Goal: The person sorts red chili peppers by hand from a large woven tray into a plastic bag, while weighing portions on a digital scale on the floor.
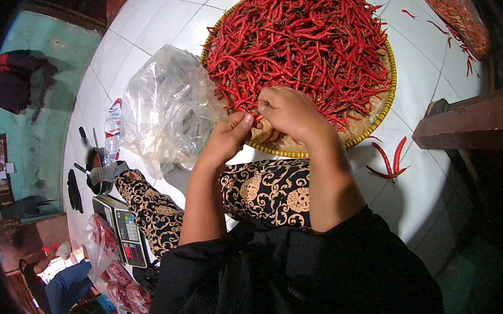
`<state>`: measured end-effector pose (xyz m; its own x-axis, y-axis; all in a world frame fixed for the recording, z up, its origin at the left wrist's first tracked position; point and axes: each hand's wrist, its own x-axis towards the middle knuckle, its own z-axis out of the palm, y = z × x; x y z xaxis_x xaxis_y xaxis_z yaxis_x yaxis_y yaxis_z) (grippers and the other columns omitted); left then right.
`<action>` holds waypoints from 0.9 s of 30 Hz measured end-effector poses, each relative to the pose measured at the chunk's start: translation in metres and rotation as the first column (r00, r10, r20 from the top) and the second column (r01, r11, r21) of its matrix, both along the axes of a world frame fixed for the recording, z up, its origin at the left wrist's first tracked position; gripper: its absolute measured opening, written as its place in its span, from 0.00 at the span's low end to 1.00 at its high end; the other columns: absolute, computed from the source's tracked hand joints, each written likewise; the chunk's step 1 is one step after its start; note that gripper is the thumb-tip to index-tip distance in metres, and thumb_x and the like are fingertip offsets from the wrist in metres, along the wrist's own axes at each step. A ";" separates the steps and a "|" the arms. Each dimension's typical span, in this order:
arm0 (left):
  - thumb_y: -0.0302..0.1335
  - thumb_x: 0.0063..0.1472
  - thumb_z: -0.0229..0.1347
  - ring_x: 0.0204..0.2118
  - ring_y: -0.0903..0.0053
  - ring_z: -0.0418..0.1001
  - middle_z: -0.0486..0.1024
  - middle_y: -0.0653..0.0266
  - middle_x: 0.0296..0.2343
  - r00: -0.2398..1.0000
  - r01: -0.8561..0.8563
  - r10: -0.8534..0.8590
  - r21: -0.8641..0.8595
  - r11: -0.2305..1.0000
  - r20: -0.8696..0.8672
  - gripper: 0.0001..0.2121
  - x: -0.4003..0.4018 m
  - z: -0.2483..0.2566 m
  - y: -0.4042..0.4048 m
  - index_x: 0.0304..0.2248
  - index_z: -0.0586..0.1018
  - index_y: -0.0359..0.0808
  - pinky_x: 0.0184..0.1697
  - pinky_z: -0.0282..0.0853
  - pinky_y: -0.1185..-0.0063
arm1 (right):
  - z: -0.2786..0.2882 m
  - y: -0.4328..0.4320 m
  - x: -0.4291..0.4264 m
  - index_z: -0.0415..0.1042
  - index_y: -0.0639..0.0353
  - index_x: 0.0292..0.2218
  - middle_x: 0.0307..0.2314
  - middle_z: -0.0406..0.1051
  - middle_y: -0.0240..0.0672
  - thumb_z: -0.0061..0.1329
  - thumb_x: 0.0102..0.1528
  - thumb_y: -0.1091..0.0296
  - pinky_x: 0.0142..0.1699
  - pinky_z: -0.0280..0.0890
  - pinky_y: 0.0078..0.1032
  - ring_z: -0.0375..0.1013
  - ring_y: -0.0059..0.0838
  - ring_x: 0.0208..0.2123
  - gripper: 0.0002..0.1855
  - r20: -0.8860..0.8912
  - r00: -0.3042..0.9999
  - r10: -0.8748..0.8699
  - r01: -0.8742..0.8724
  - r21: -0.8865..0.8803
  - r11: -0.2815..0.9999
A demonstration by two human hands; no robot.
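Observation:
A red chili pepper (pixel 258 119) is pinched between the thumb and fingers of my left hand (pixel 230 135), at the near edge of a chili heap. My right hand (pixel 291 110) is curled in right beside it, its fingertips turned away, so what they grip is hidden. Both hands are over a round woven bamboo tray (pixel 379 118) with a yellow rim. A large heap of long red chilies (pixel 295 43) covers most of the tray. Below my hands, part of the tray's bare weave shows with a few chilies on it.
A large clear plastic bag (pixel 170 106) lies left of the tray. A digital scale (pixel 129 231), bags of red produce (pixel 122 282) and a plastic bottle (pixel 113 123) are further left. Right are loose chilies (pixel 388 161), a wooden post (pixel 466 124) and a filled bag (pixel 455 17). A person (pixel 62 282) is at lower left.

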<state>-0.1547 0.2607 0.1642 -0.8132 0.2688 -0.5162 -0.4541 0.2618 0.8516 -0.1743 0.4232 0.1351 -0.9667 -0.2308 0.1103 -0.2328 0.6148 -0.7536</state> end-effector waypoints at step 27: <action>0.35 0.53 0.53 0.18 0.87 0.59 0.71 0.67 0.20 0.952 0.194 -0.296 0.594 0.781 0.079 0.13 -0.004 -0.014 -0.035 0.32 0.74 0.32 0.20 0.54 0.87 | 0.020 0.015 0.005 0.67 0.65 0.29 0.23 0.65 0.30 0.42 0.47 0.71 0.33 0.57 0.16 0.63 0.18 0.26 0.07 0.149 0.775 0.615 -0.022 -0.965 0.261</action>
<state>-0.1587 0.2253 0.1502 -0.5990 0.7348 -0.3182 -0.5842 -0.1292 0.8013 -0.1693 0.4380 0.1555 -0.8134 -0.5726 0.1024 0.2827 -0.5431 -0.7907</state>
